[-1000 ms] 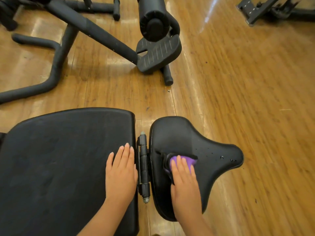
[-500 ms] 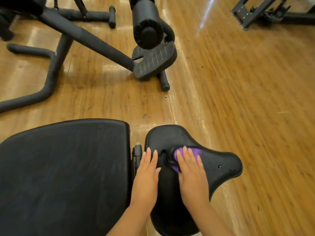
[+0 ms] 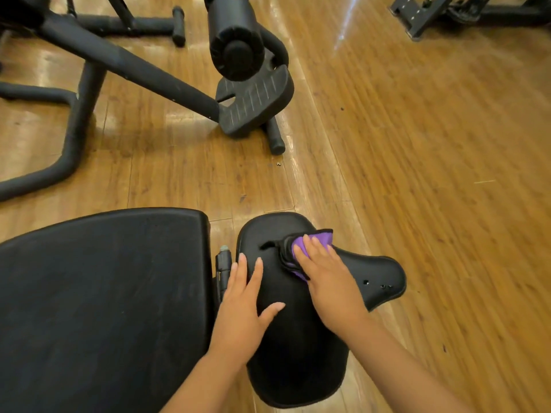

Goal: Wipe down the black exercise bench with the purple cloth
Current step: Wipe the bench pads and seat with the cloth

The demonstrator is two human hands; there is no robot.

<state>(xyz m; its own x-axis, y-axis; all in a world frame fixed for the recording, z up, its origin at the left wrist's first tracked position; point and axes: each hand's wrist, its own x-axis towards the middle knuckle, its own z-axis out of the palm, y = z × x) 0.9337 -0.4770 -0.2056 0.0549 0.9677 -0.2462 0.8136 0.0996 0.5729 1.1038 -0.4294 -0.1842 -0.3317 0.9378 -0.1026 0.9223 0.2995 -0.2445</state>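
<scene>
Pressing the purple cloth [image 3: 316,242] flat under splayed fingers on the far part of the small seat pad [image 3: 298,347], the right hand [image 3: 331,281] is wiping while the left hand [image 3: 243,305], fingers wide and holding nothing, is bracing the bench beside it; the bunched cloth is likely risking slipping off the pad's far edge.

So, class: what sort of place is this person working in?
Probably a gym: a padded black exercise bench, another black machine with a foam roller pad and ribbed footplate, on a polished wood floor.
</scene>
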